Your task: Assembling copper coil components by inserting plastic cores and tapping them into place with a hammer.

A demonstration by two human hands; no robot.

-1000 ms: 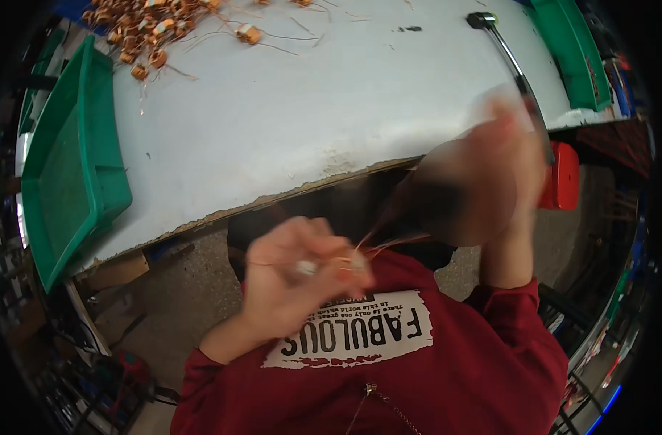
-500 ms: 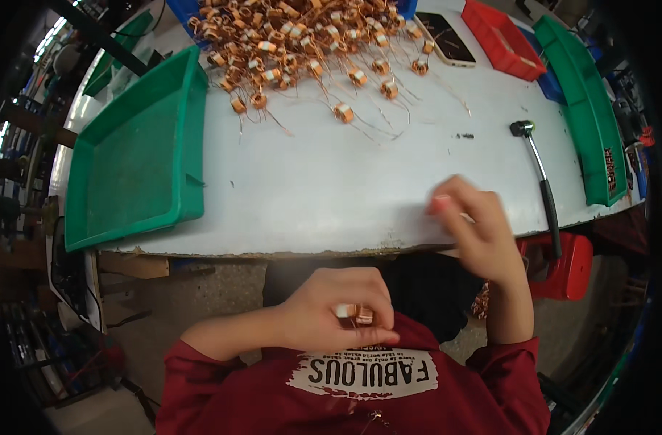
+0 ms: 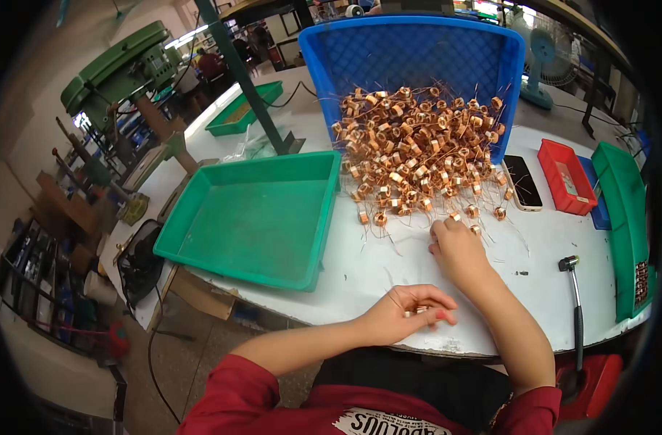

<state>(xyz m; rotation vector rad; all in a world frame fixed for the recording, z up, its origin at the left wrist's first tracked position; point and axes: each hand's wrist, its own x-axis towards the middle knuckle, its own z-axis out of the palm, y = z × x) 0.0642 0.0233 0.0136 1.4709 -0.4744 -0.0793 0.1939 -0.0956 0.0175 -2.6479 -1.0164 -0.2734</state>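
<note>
My left hand (image 3: 407, 315) is over the table's front edge, fingers curled around a small copper-wire coil (image 3: 416, 312) that shows only partly as white and copper. Red shows at one of its fingertips. Reaching forward, my right hand (image 3: 460, 254) is at the near edge of a heap of copper coils (image 3: 418, 145). Its fingers are bent together, and what they grip, if anything, is hidden. One loose coil (image 3: 454, 216) sits right beside its knuckles. Each coil is a small ring with white tape and thin wire ends. The heap spills from a tipped blue bin (image 3: 411, 43).
An open green tray (image 3: 251, 232) stands on the left. To the right are a phone (image 3: 523, 183), a red tray (image 3: 565, 177), a long green tray (image 3: 625, 239) and a hammer (image 3: 576, 304) reaching past the table edge. Behind stands a fan (image 3: 541, 58); a red stool (image 3: 592, 384) is below.
The view has tilted up, bringing in the whole blue bin. My right hand has moved forward to the coils. My left hand has risen from my lap to the table edge, still around its coil.
</note>
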